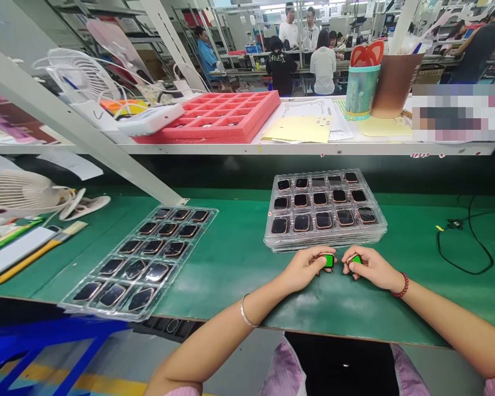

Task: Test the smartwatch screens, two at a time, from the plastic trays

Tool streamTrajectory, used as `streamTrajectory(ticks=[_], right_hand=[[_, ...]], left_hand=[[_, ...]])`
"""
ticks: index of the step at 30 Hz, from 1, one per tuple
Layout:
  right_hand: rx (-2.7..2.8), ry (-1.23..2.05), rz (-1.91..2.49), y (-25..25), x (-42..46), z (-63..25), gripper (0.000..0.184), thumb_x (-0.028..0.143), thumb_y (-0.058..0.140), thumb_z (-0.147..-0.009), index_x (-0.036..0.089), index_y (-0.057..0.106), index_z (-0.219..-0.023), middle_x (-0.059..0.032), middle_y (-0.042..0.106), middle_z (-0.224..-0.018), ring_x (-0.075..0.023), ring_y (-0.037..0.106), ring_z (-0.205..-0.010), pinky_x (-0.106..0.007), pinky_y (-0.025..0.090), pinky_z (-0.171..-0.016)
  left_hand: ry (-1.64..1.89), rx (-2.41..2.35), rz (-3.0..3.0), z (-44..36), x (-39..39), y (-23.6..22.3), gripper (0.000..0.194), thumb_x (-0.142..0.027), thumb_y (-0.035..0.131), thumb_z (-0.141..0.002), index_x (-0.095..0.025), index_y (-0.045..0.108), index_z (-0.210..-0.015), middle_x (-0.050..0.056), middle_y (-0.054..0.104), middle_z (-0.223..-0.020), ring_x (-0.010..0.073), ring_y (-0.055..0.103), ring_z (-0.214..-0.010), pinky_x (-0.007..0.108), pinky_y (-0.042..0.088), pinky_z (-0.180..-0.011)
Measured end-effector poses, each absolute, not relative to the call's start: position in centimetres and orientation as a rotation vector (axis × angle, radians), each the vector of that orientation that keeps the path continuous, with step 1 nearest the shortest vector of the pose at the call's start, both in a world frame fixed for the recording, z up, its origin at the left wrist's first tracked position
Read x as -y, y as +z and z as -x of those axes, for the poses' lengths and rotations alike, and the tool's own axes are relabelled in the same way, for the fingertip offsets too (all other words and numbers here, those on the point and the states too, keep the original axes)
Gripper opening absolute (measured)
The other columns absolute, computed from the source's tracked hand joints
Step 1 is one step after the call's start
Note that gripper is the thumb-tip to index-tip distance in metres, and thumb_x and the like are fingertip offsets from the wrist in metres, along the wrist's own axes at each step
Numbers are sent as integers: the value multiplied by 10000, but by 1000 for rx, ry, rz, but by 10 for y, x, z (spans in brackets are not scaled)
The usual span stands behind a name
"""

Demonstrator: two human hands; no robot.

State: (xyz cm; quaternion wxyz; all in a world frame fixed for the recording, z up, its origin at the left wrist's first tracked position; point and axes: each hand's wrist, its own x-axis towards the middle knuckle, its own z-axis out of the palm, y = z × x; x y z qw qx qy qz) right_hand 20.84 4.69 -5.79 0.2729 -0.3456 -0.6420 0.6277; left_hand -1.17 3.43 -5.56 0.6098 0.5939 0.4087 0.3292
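Observation:
My left hand (306, 268) is closed on a smartwatch (329, 260) whose screen glows green. Another smartwatch (356, 260), also lit green, is gripped in my right hand (370, 268), its thumb across the screen. Both hands are close together above the green bench, just in front of a stack of clear plastic trays (272, 240). Rows of dark-screened watches (324, 220) fill the top tray. To the left, a single clear tray (181, 280) holds more dark watches (135, 269) and reaches the bench's front edge.
A white fan (20, 190), a yellow brush (37, 254) and a green pen (14, 236) lie at the left. A black cable (474, 270) curls at the right. The shelf (231, 148) above carries a red foam tray (256, 118) and cups. A slanted post (119, 165) crosses the left side.

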Motion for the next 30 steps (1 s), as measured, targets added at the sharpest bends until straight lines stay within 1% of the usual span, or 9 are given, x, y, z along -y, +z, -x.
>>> streamTrajectory(ticks=[7,10,12,14,17,21,23,27,30], right_hand=[[1724,1706,937,-56,-46,-209,107,265,546,-828,175,576,-879,-24,629,-699,-130,566,-620,-236,487,-520],[1708,1703,892,-56,-47,-209,184,194,549,-798,189,555,-983,-37,639,-829,-132,580,-668,-265,501,-590],[1705,1687,872,-58,-48,-209,262,164,540,-790,201,524,-1049,-52,632,-936,-140,594,-723,-277,506,-623],[1711,1663,890,-61,-48,-208,270,161,514,-806,205,507,-1072,-60,628,-965,-143,600,-735,-280,507,-625],[1713,1644,920,-63,-48,-208,263,158,490,-818,202,502,-1077,-59,630,-945,-139,602,-714,-283,510,-629],[1711,1657,874,-61,-47,-207,333,117,527,-771,218,511,-1088,-56,600,-1015,-157,612,-823,-279,513,-679],[1724,1664,863,-61,-47,-207,342,116,526,-776,218,516,-1102,-63,597,-1047,-166,617,-864,-283,515,-699],[1747,1679,906,-64,-48,-209,293,153,479,-829,194,522,-1116,-80,643,-1008,-161,638,-793,-300,524,-679],[1733,1687,897,-65,-48,-208,344,116,490,-797,199,518,-1130,-76,636,-1037,-161,638,-817,-306,526,-703]], left_hand=[[744,-946,-1401,12,-34,-52,301,-338,486,-851,-154,627,-1043,90,678,-955,159,652,-739,221,443,-563],[794,-901,-1335,9,-34,-51,289,-209,549,-778,-160,610,-1055,80,668,-980,165,639,-805,284,501,-703],[831,-864,-1302,7,-34,-52,343,-140,565,-727,-165,599,-1067,76,660,-998,180,628,-880,327,500,-798],[841,-859,-1304,7,-35,-53,373,-114,566,-709,-164,589,-1078,81,655,-1006,190,624,-913,345,492,-831],[822,-895,-1341,8,-35,-55,377,-131,577,-718,-158,576,-1094,92,652,-1014,191,629,-891,336,492,-809],[808,-947,-1385,9,-36,-56,371,-157,605,-715,-155,570,-1084,87,653,-987,168,620,-819,305,487,-760],[810,-963,-1382,9,-37,-57,326,-165,603,-718,-146,574,-1042,73,653,-914,151,607,-757,289,483,-716],[835,-961,-1346,8,-38,-58,224,-160,567,-732,-134,568,-954,43,631,-783,124,568,-664,266,466,-651],[824,-965,-1365,9,-37,-58,316,-110,570,-701,-148,547,-1013,42,633,-847,125,577,-709,257,458,-673]])
